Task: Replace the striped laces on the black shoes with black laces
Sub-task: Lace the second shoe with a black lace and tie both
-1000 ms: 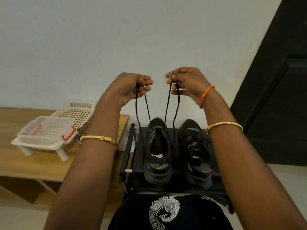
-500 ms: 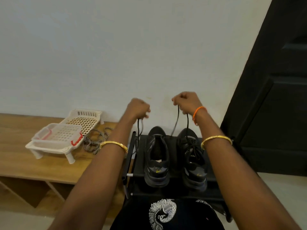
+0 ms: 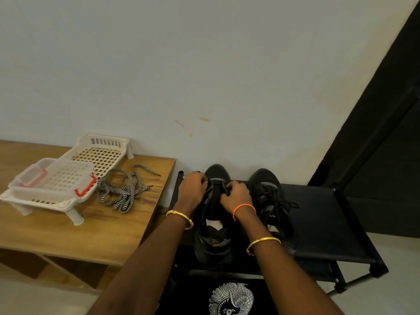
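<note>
Two black shoes stand side by side on a black rack (image 3: 322, 223). My left hand (image 3: 192, 186) and my right hand (image 3: 235, 193) are down on the front of the left shoe (image 3: 212, 246), fingers curled at its eyelet area; the black lace in them is mostly hidden by the fingers. The right shoe (image 3: 270, 201) carries a black lace, its ends lying loose over its side. The striped black-and-white laces (image 3: 122, 192) lie in a heap on the wooden table (image 3: 79, 235) to the left.
A white plastic basket (image 3: 100, 153) with a clear red-clipped box (image 3: 52, 178) on it stands on the table beside the striped laces. A white wall rises behind; a dark door (image 3: 386, 155) is at the right.
Both hands came down from holding the black lace ends high above the left shoe to its eyelet area. The view tilted, showing the striped laces on the table.
</note>
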The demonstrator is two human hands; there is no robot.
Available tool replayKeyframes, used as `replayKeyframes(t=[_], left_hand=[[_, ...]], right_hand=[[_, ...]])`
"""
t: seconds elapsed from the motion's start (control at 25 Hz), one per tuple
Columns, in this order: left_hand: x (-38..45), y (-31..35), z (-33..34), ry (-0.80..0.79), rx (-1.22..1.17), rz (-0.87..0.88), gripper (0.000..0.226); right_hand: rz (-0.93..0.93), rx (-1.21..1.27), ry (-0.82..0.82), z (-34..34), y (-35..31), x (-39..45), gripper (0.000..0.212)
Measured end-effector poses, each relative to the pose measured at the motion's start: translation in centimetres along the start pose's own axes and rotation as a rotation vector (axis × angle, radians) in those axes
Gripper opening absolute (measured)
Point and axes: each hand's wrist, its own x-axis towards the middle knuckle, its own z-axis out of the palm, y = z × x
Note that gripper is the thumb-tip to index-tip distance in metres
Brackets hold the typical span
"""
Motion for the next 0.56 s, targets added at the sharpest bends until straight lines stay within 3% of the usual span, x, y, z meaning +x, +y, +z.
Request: replayKeyframes(t=[0.08, 0.24, 0.4, 0.48, 0.56], left_hand=[[-0.1, -0.3, 0.2, 0.069, -0.016, -0.055, 0.013], [-0.8, -1.0, 0.6, 0.245, -0.096, -0.347, 0.014], [-0.4, -1.6, -0.4, 0.060, -0.148, -0.445, 0.019], [0.1, -1.2, -2.0, -0.029, -0.195, -0.456, 0.028], [0.5, 0.5, -5.0, -0.067, -0.397, -0.494, 0.027]], right_hand=[[0.000, 0.013, 0.065, 0.5, 0.3, -0.2, 0.026], [0.005, 0.068, 0.154, 1.5, 0.9, -0.7, 0.024], [0.048, 0.208, 0.131, 0.9, 1.1, -0.4, 0.026], [0.119, 0.417, 0.076, -0.5, 0.4, -0.5, 0.012], [0.169, 0.608, 0.020, -3.6, -1.5, -0.4, 0.015]])
